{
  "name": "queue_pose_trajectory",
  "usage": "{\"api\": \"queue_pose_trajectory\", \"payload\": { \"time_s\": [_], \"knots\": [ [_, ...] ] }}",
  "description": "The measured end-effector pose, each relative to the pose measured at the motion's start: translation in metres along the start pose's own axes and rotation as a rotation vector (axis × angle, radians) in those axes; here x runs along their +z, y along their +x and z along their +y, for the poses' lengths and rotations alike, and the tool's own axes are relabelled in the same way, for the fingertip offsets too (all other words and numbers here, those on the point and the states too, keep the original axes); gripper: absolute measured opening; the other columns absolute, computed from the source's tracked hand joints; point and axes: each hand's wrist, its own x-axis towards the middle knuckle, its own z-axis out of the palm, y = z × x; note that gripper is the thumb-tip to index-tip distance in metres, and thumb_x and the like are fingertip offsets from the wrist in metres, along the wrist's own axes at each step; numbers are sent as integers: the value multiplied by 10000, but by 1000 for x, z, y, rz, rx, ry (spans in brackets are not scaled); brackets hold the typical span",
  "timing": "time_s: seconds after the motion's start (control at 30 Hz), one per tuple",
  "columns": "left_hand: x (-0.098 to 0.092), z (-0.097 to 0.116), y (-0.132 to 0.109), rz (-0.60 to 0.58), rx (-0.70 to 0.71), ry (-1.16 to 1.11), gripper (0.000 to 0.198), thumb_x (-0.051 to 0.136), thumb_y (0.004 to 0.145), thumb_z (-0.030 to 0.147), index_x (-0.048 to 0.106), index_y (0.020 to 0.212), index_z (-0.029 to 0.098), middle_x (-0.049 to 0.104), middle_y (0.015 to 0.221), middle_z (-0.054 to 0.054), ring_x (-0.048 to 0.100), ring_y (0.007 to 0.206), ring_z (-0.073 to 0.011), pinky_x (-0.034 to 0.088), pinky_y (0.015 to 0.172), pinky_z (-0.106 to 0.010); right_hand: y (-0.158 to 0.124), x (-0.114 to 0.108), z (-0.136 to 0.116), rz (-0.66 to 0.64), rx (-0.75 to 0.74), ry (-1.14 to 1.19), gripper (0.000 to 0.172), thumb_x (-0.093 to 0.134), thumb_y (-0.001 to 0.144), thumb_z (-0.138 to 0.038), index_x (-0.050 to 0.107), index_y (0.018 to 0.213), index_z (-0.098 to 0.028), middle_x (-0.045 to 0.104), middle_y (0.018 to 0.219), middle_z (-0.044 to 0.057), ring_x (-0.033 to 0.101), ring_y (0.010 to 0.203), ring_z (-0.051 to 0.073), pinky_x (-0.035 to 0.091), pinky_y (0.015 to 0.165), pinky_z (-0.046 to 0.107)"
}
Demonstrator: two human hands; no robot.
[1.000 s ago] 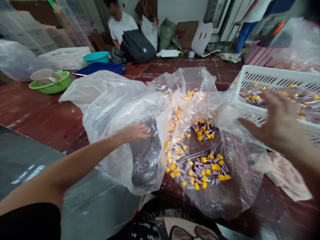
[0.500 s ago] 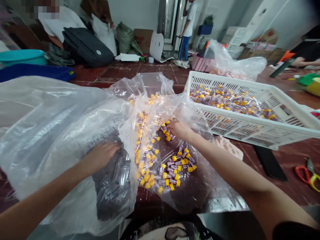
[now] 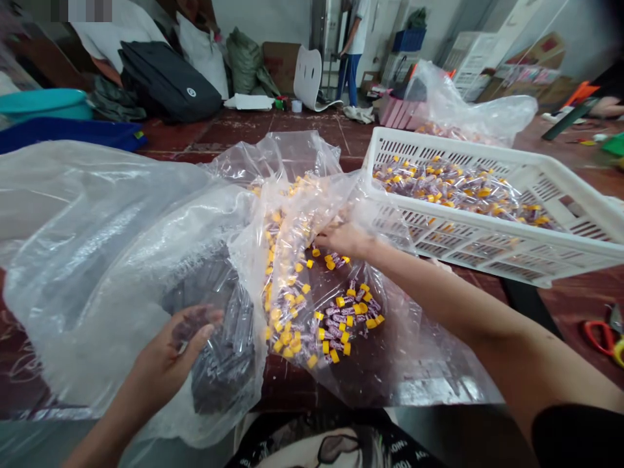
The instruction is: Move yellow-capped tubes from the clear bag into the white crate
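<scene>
My left hand (image 3: pixel 182 351) is curled, palm turned up, around see-through plastic pieces at the mouth of a whitish sack (image 3: pixel 117 325). Inside that sack lies a pile of clear plastic sleeves or tubes (image 3: pixel 234 325); their exact kind is hard to make out. My right hand (image 3: pixel 344 239) reaches into a clear plastic bag (image 3: pixel 404 344), its fingers drawn together among small purple-patterned bottles with yellow caps (image 3: pixel 341 318). Film and the fingers themselves hide what the right fingertips grip. More bottles are heaped along the bag's left side.
To the right stands a white slatted crate (image 3: pixel 468 227) with many yellow-capped pieces in clear wrapping. Scissors (image 3: pixel 604 338) lie at the right edge, near a black flat object (image 3: pixel 531 305). A blue tray (image 3: pixel 73 135) and turquoise basin (image 3: pixel 43 104) are far left. People are behind.
My left hand has turned from lying palm down on the clear pieces to palm up, curled around some, and moved left and nearer. My right hand has shifted slightly left among the bottles.
</scene>
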Motion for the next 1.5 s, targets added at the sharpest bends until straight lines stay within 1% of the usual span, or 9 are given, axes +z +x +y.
{"api": "queue_pose_trajectory", "payload": {
  "time_s": [0.17,0.5,0.57,0.7,0.83,0.97,1.27,1.37,1.5],
  "knots": [
    [27,39,-8,-73,-17,-169,478,611,898,603,605,1189,224,761,1153,-116,710,1124,-312,577,987,-441,-11,4,-14,-71,-216,-122,321,477,1018,-150,698,1199,-296,639,1340,68,606,1196,228,504,863,317],
    [85,85,26,-326,54,-462,401,650,923,434,603,1247,202,721,1190,-120,680,1139,-252,528,1024,-447,-12,-5,-10,144,-43,-70,342,375,1031,-116,651,1229,-151,631,1318,162,626,1160,245,522,957,388],
    [94,87,35,-422,29,-531,363,684,898,402,634,1195,199,718,1211,-123,674,1146,-243,515,1032,-447,-31,-15,-20,255,-45,101,271,398,1061,-212,640,1170,-153,658,1210,137,650,1071,212,555,915,367],
    [110,92,53,-636,-21,-633,327,785,810,371,690,1065,191,744,1096,-95,696,1015,-200,527,956,-389,-73,-36,-51,372,-155,811,218,483,1060,-366,599,1074,-182,623,1013,44,631,727,101,594,649,267],
    [120,102,65,-800,-55,-671,337,814,785,377,705,1049,198,755,1042,-77,704,919,-181,539,855,-348,-88,-51,-66,311,-334,869,167,541,1041,-325,623,1041,-180,610,1027,50,629,850,115,579,691,256],
    [117,114,68,-802,-26,-673,315,820,772,350,717,1029,201,761,1052,-69,696,970,-184,529,902,-344,-90,-58,-62,340,-401,727,127,518,1049,-241,617,1018,-168,631,987,54,604,935,129,536,855,298],
    [113,123,71,-745,161,-434,309,780,798,362,712,1032,171,726,924,-31,640,906,-203,523,815,-308,-97,-37,-65,275,-451,730,159,513,1056,-261,644,1074,-172,640,1000,68,629,931,146,543,857,313],
    [118,122,70,-694,143,-529,257,773,807,343,712,988,172,710,883,-31,635,873,-200,518,771,-298,-101,-25,-74,381,-374,617,368,564,1030,-382,576,1357,-214,596,1303,139,590,1230,238,530,1039,439],
    [132,126,65,-593,-36,-739,227,806,782,305,696,911,154,663,783,-24,635,793,-176,502,692,-275,-101,-5,-93,493,-291,428,1153,718,817,-676,100,1655,-182,274,1634,243,301,1521,381,403,1189,582]
  ]
}}
